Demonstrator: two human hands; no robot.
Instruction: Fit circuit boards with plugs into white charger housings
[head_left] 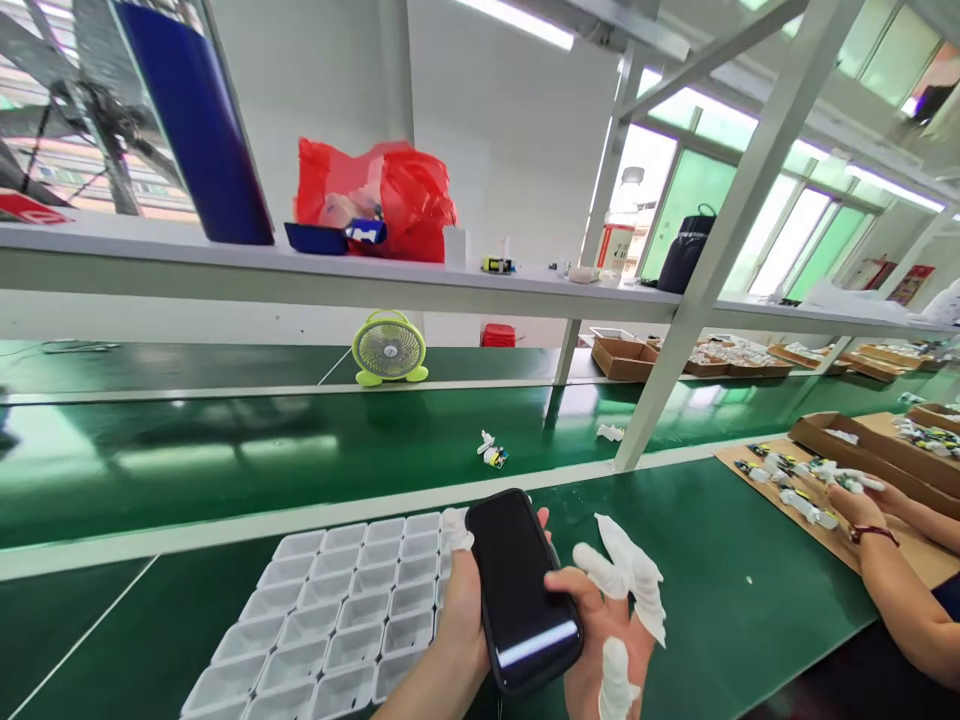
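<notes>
A black smartphone (520, 590) with a dark screen sits in my left hand (459, 600), whose fingers wrap round its left edge; a white finger cot covers one fingertip. My right hand (611, 620) touches the phone's right edge with the thumb. Its other fingers, in white finger cots, are spread apart. Just left of my hands lies a clear plastic tray (337, 620) with several empty cells on the green bench.
A small electronic part (491, 452) lies on the green conveyor belt. A green fan (388, 348) stands behind it. A co-worker's hands (862, 500) handle parts on cardboard (787, 510) at the right. A slanted white frame post (705, 270) rises ahead. Red bag (390, 200) on shelf.
</notes>
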